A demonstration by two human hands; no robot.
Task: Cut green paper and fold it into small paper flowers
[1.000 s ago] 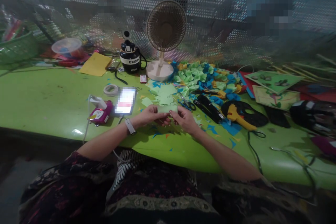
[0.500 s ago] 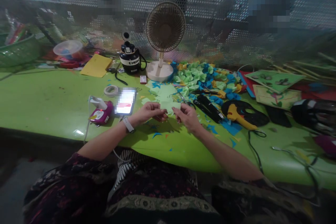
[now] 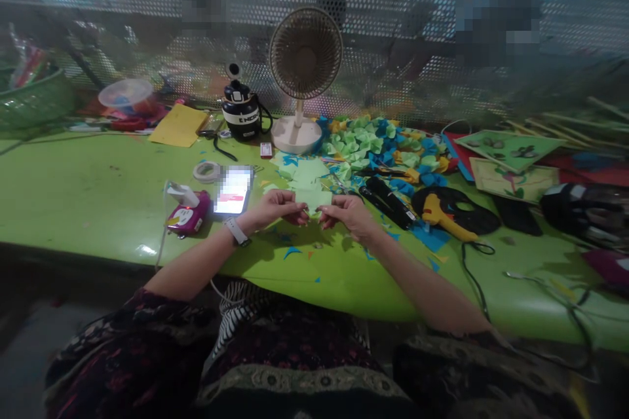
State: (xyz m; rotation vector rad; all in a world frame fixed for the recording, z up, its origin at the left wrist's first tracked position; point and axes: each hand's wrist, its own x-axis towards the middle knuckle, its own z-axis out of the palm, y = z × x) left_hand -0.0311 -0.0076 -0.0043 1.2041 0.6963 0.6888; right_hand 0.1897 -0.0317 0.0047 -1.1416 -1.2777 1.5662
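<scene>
Held up between both hands is a small light green piece of paper (image 3: 313, 198). My left hand (image 3: 278, 208) pinches its left side, thumb toward me. On the other side my right hand (image 3: 348, 215) grips the paper between thumb and fingers. More light green paper (image 3: 308, 171) lies flat just beyond it. Behind and to the right is a heap of green, blue and yellow folded paper pieces (image 3: 363, 144). Blue scraps (image 3: 293, 251) are scattered on the green table (image 3: 275, 275) below my hands.
A lit phone (image 3: 234, 191), a tape roll (image 3: 207, 171) and a purple power adapter (image 3: 189, 213) lie left. A fan (image 3: 297, 134) and black bottle (image 3: 240, 119) stand behind. To the right are a black stapler (image 3: 388, 201) and a yellow glue gun (image 3: 446, 219).
My right hand's fingers have shifted slightly on the paper, with the thumb now lower along its near edge. Both hands still hold the paper. The whole view has moved slightly.
</scene>
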